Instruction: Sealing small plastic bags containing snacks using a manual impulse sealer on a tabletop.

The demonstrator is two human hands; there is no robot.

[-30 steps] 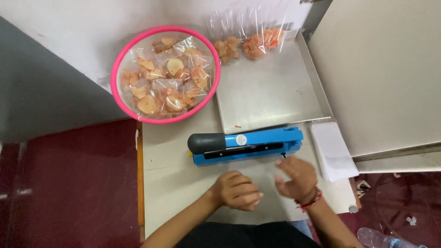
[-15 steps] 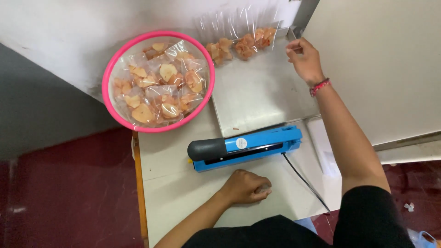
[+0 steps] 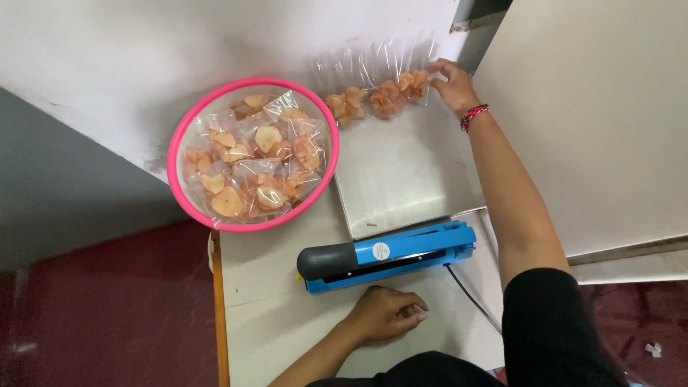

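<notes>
While one hand [image 3: 390, 315] rests, the other [image 3: 450, 86] touches two bags [image 3: 380, 97].

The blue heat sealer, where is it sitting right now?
The blue heat sealer lies across the table's near side, between the steel tray and the left hand.

Clear chip bags [image 3: 383, 89] upright along wall, open tops.

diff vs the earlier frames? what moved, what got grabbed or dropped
The right hand left the table front beside the left hand, reached to the tray's far right corner, then shifted left onto the clear snack bags leaning at the back of the metal tray; a firm grip is not clear. The left hand stayed loosely curled by the blue sealer. Pink basket unchanged.
</notes>
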